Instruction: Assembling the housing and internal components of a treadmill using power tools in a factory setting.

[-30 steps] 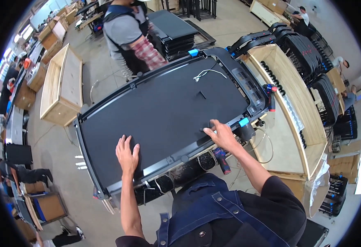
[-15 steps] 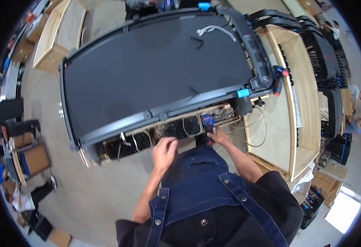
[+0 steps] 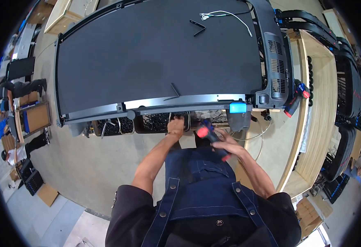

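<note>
A large black treadmill deck (image 3: 156,57) lies flat in front of me, with a grey side rail (image 3: 176,103) along its near edge. Below that rail stand open bins of small black screws (image 3: 158,122). My left hand (image 3: 175,124) reaches into the middle bin, its fingers down among the screws. My right hand (image 3: 225,142) grips a power screwdriver (image 3: 211,139) with a red and blue body, held just under the rail. A bright blue end cap (image 3: 238,108) sits on the rail to the right of my hands.
A black L-shaped hex key (image 3: 197,27) and a white cable (image 3: 225,15) lie on the deck's far side. Another red and blue power tool (image 3: 295,98) hangs at the motor cover (image 3: 273,61). Wooden crates (image 3: 320,103) stand to the right, stacked black parts (image 3: 349,90) beyond.
Both hands left the deck's top and dropped below its near edge. The left hand went into the screw bin; the right now holds the screwdriver. My view has tilted downward.
</note>
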`<state>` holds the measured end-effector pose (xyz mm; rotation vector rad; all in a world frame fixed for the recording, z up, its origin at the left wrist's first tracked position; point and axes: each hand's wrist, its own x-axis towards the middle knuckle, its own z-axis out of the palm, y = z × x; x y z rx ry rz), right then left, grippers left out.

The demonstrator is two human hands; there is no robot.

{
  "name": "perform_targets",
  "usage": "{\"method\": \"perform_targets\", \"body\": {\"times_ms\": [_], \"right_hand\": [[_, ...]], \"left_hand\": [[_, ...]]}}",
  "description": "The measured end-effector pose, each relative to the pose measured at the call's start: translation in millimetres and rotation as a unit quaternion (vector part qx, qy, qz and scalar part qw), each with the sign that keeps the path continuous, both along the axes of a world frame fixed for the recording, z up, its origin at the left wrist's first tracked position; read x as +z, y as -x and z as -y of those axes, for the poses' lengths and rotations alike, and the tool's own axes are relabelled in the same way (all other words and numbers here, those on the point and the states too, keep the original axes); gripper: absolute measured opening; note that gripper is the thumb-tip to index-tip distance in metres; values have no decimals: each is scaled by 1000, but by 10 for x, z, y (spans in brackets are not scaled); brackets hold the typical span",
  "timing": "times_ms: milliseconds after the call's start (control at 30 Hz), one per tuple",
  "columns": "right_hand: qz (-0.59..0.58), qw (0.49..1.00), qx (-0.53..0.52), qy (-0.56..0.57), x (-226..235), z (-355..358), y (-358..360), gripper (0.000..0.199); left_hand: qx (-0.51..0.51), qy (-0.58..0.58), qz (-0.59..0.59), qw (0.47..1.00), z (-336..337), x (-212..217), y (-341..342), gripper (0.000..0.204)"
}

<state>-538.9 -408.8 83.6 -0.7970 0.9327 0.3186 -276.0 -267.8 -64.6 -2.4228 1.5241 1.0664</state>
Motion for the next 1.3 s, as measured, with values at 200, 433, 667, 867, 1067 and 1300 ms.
{"method": "perform_targets", "body": {"times_ms": [200,433,667,867,1067,1300], "right_hand": [[131,973,164,94,785,288,149,85],[66,902,232,358,587,125,65,63],[99,894,160,408,783,37,28,47],[159,949,71,261,1167,172,-246,45],[165,971,32,170,1360,201,-292,46],[180,967,34,178,1403,223,-217,47]], "left_hand": [[31,21,-16,999,25,-40,18,20],[144,120,-44,981,-81,204,15,18],[375,136,-374,837,-316,811,-74,18],[375,183,-610,674,-365,1702,-53,25],[323,210,-594,706,-349,2130,-107,27],[267,211,-560,755,-289,2348,-163,25]]}}
